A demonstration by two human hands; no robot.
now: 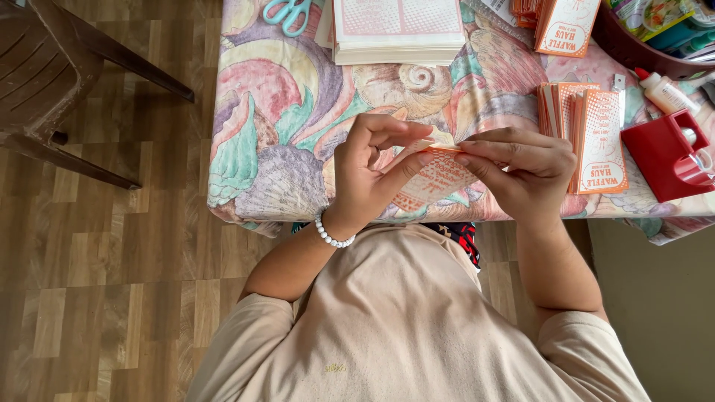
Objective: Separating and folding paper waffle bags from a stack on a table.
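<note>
Left hand [372, 175] and right hand [521, 167] pinch an orange paper sleeve [439, 179] (finished ones [592, 138] stacked beside)

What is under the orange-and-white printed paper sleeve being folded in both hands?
Under the orange-and-white printed paper sleeve lies the pastel shell-patterned tablecloth. The left hand and right hand pinch its top edge, covering the cloth directly below.

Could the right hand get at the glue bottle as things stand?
Probably not right away: the right hand and left hand both pinch the orange paper piece. The path to the glue bottle looks open above the stack of folded sleeves.
</note>
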